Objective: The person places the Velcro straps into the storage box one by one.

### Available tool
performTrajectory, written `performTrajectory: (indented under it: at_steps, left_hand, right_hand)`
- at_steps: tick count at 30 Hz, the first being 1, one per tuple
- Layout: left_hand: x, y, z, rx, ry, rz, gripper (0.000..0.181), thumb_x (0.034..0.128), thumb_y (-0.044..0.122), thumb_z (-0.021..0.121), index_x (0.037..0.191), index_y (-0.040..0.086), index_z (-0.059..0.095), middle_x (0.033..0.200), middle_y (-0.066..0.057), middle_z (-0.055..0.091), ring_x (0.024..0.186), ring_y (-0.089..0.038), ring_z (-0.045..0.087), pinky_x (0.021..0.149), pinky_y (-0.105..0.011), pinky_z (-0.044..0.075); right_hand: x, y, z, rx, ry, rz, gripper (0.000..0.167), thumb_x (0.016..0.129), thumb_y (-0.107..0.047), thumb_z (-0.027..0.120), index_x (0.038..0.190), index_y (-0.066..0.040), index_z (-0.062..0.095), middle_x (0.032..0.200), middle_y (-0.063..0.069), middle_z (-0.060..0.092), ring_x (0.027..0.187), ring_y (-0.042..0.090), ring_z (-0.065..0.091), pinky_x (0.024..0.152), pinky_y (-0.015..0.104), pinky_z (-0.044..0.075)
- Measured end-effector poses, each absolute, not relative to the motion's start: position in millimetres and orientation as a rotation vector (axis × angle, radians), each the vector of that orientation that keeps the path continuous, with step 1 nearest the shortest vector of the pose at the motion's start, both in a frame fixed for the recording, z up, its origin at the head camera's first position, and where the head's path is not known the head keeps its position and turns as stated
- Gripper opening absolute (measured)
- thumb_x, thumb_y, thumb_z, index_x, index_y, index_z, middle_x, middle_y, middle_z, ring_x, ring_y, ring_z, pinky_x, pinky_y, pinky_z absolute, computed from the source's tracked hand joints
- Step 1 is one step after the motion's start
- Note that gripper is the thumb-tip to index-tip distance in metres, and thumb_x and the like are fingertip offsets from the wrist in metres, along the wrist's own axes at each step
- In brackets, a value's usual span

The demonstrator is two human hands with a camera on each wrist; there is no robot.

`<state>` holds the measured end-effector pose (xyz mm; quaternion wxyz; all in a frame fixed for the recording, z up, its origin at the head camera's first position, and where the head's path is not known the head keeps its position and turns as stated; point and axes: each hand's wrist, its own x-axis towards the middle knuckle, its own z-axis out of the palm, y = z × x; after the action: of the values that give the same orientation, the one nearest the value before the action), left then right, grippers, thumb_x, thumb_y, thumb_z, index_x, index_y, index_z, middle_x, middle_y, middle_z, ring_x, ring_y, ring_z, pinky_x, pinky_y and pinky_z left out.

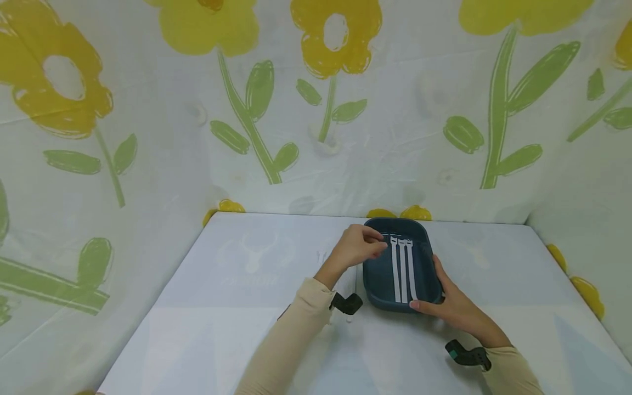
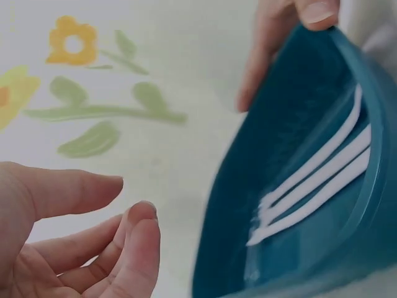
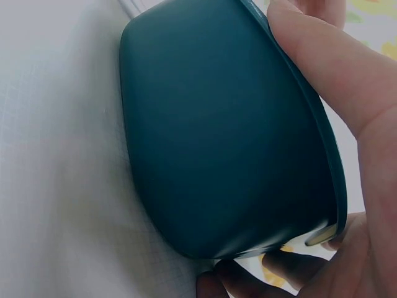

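A dark blue-green rectangular box (image 1: 377,282) sits on the table at the right of centre. Inside it lie three white straps (image 1: 404,271) side by side, each with a wider slotted end at the far side; they look like cable ties. My right hand (image 1: 459,307) grips the near right corner of the box, thumb over the rim and fingers along the outer side. Above the box's left rim hovers my left hand (image 1: 356,246), fingers bent. In the left wrist view a gap shows between its thumb and fingertips (image 2: 144,217), with nothing held there.
The box stands on a white table (image 1: 197,334) with faint prints. Beside its left wall, under my left arm, some pale clear thing (image 1: 349,280) lies, too faint to name. A flower-patterned curtain (image 1: 395,137) encloses the back and sides.
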<state>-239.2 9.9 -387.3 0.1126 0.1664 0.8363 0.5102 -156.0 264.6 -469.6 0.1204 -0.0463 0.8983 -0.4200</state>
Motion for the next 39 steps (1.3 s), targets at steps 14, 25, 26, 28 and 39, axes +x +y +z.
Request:
performTrajectory:
  at_steps: [14,25,26,28,39]
  left_hand:
    - [-233.5,-54.6,-374.3,0.456,2.487,1.702,0.028,0.0983,0.021,0.070,0.120,0.002,0.073,0.110,-0.014,0.078,0.086,-0.018,0.074,0.080,-0.030,0.062]
    - [-220.2,-89.1,-387.3,0.324,2.491,1.894,0.026,0.0963,0.018,0.073,0.119,0.005,0.074,0.107,-0.017,0.076,0.084,-0.018,0.073,0.080,-0.030,0.062]
    - [-219.1,-91.7,-388.9,0.307,2.495,1.903,0.026,0.0961,0.018,0.073,0.118,0.004,0.074,0.107,-0.019,0.075,0.084,-0.018,0.073,0.079,-0.030,0.062]
    - [-217.3,-96.2,-391.7,0.269,2.508,1.913,0.026,0.0959,0.018,0.073,0.118,0.004,0.075,0.107,-0.020,0.075,0.082,-0.016,0.072,0.079,-0.030,0.062]
    - [-211.0,-108.8,-408.7,0.120,2.581,1.907,0.025,0.0962,0.018,0.073,0.118,0.004,0.074,0.103,-0.014,0.076,0.083,-0.018,0.072,0.077,-0.029,0.061]
  right_hand:
    - [-155.4,265.2,-470.4,-0.162,2.648,-1.227,0.128,0.087,-0.043,0.079,0.164,-0.020,-0.021,0.171,0.032,0.000,0.152,0.061,0.016,0.113,0.078,0.029]
    - [-154.2,264.3,-468.0,-0.159,2.643,-1.227,0.128,0.087,-0.043,0.079,0.163,-0.021,-0.021,0.171,0.032,-0.001,0.151,0.061,0.016,0.113,0.079,0.030]
    - [-154.1,264.3,-468.1,-0.158,2.642,-1.227,0.128,0.087,-0.043,0.079,0.163,-0.021,-0.022,0.171,0.032,-0.001,0.152,0.061,0.016,0.113,0.079,0.029]
    - [-154.2,264.4,-468.8,-0.151,2.643,-1.219,0.129,0.087,-0.044,0.079,0.163,-0.022,-0.022,0.171,0.032,-0.002,0.152,0.061,0.015,0.113,0.079,0.029]
    - [-155.2,264.4,-471.4,-0.136,2.657,-1.190,0.130,0.086,-0.045,0.080,0.163,-0.021,-0.022,0.171,0.031,-0.001,0.151,0.062,0.016,0.113,0.079,0.028]
